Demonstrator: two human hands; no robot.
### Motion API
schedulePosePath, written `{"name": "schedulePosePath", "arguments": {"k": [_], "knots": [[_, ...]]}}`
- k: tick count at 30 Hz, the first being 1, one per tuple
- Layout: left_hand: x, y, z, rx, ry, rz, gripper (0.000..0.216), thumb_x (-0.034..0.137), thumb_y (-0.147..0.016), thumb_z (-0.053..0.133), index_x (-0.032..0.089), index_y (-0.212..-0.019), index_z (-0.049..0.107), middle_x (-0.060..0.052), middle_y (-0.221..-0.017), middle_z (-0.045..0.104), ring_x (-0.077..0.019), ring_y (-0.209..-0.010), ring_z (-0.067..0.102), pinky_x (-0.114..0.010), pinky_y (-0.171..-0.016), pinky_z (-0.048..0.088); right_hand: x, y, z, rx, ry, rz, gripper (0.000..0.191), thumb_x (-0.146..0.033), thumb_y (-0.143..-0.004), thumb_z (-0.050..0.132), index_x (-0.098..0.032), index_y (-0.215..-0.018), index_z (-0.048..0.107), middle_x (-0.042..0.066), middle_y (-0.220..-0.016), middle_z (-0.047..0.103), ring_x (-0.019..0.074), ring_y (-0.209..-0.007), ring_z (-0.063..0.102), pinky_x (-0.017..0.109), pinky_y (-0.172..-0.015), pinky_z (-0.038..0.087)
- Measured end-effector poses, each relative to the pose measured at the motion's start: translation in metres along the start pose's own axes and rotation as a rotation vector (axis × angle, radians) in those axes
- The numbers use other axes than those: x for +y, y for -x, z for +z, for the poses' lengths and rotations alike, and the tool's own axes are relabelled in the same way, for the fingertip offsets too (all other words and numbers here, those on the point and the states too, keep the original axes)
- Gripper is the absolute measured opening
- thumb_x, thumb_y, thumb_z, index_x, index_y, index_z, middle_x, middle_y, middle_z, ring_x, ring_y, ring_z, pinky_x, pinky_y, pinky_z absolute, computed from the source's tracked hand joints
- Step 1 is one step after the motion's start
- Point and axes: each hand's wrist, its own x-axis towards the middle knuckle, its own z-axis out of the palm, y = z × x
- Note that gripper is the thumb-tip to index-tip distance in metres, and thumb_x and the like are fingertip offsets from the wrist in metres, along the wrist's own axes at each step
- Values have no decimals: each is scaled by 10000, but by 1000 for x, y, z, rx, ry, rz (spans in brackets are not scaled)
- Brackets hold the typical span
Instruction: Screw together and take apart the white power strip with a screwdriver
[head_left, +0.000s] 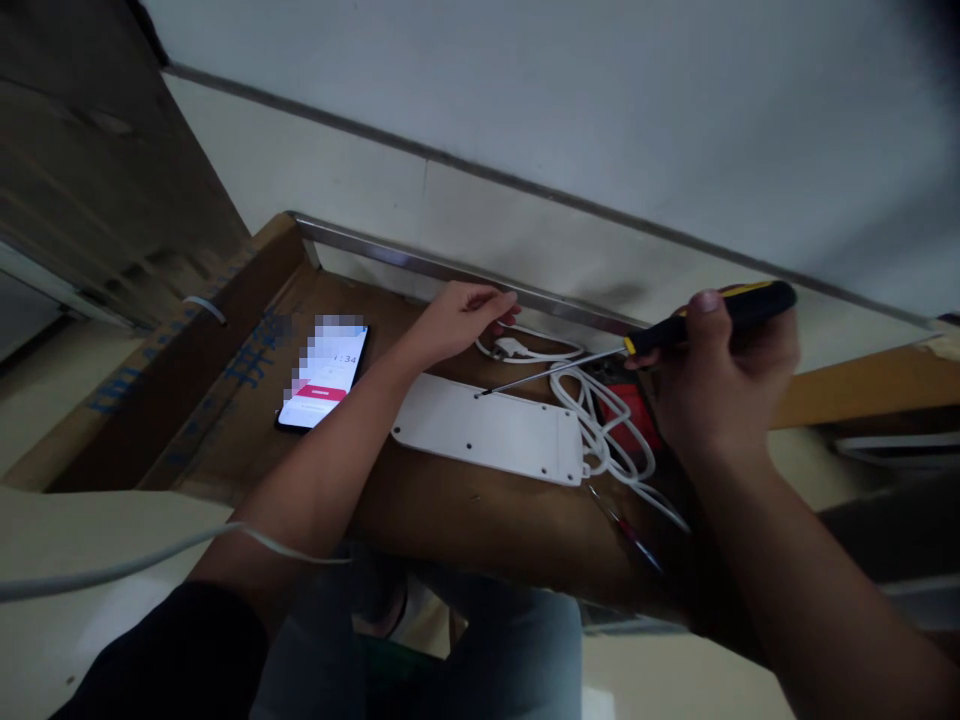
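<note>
A white power strip [495, 430] lies with its screw-hole side up on a cardboard surface. My right hand [724, 375] is wrapped round the black and yellow handle of a screwdriver [577, 358]. The shaft slants down to the left, its tip at a hole near the strip's far edge. Beyond that edge hovers my left hand [465, 318], thumb and fingers pinched together; whatever they hold, if anything, is too small to make out. The strip's white cord [615, 425] lies coiled at the right, and its plug [511, 347] rests below my left fingers.
A lit phone [322, 380] lies on the cardboard [435, 520] to the left. Near the strip's right end is a second, thin screwdriver [626, 530]. Something red [630, 412] sits under the cord. A metal rail [420, 258] runs along the back.
</note>
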Motion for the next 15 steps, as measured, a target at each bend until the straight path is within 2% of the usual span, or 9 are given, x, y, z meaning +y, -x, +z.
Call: {"name": "schedulePosePath", "arguments": {"k": [8, 15], "knots": [[4, 2, 3, -27, 2, -15, 290, 370, -992, 639, 118, -907, 756, -90, -939, 780, -125, -802, 675, -280, -817, 520, -4, 6, 2, -5, 56, -3, 595, -634, -768, 790, -170, -914, 448, -41, -718, 506, 66, -483, 490, 203, -394, 441], [5, 2, 2, -58, -28, 6, 279, 368, -983, 644, 118, -927, 755, -79, -908, 772, -113, -763, 658, -256, -771, 509, 0, 4, -1, 14, 43, -34, 604, -640, -746, 804, -163, -892, 464, -24, -768, 520, 63, -526, 516, 195, -424, 442]]}}
